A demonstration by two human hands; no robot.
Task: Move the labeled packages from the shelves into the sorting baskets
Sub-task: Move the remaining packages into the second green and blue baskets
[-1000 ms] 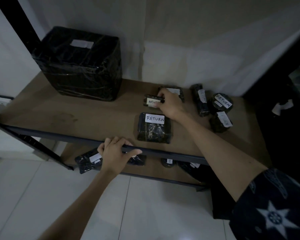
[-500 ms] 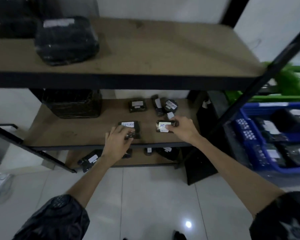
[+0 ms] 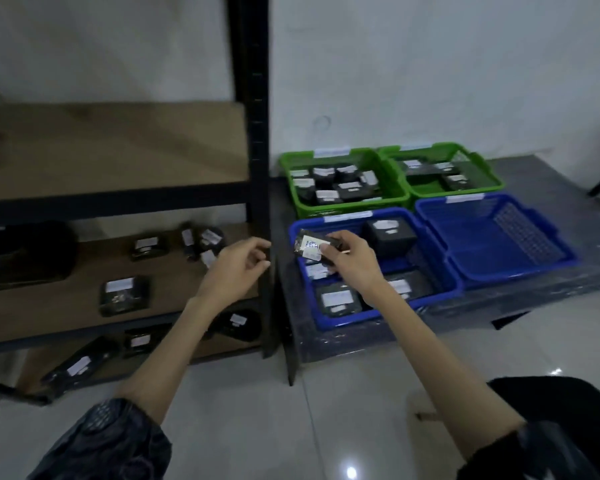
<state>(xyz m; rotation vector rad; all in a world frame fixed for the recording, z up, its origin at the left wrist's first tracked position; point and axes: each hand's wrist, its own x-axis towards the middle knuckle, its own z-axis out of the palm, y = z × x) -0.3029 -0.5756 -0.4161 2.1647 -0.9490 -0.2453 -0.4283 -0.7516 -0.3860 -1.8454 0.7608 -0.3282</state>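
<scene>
The small black package (image 3: 314, 249) we held lay long axis left-to-right, pinched in our right hand (image 3: 350, 263) directly above the near-left blue basket (image 3: 300, 233). Our left hand (image 3: 238, 266), loosely curled and holding nothing, hung farther off beside the shelf post (image 3: 253, 133), so we judged the drop fell to the right.

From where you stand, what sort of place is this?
Probably a small parcel sorting or stock room. A black metal shelf rack holds black-wrapped packages with white labels, and beside it green baskets and blue baskets stand on a low platform. The right hand holds a labeled package over a blue basket.
</scene>
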